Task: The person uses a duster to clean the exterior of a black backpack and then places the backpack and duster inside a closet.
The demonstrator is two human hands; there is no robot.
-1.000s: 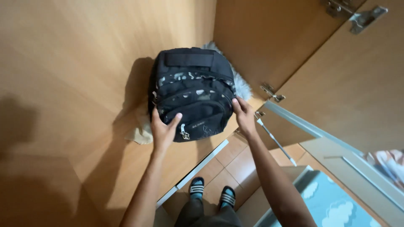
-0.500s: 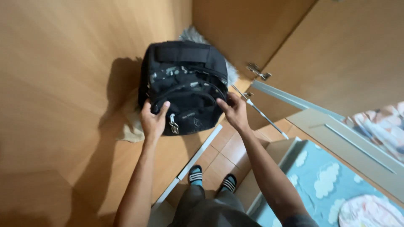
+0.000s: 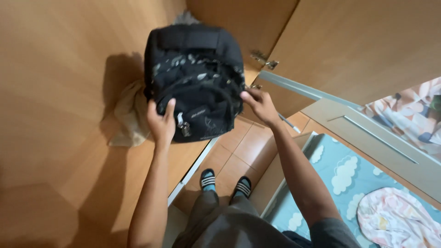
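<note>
A black backpack [image 3: 195,73] with pale speckled patches sits on a wooden wardrobe shelf [image 3: 69,151], its front hanging a little past the shelf's edge. My left hand [image 3: 161,121] grips its lower left front near a zip pull. My right hand [image 3: 258,104] holds its right side. A beige cloth [image 3: 126,119] lies on the shelf beside the bag's left side, partly under it. Something grey and furry [image 3: 183,18] shows behind the bag's top.
Open wooden wardrobe doors [image 3: 358,41] with metal hinges [image 3: 262,59] stand to the right. Below are tiled floor [image 3: 239,147], my feet in striped sandals [image 3: 225,181], and a bed with a cloud-print blue sheet [image 3: 340,183] and a pink patterned cloth [image 3: 399,220].
Both hands have drawn the backpack toward me and the shelf's front edge. The view has tilted right, showing more of the bed.
</note>
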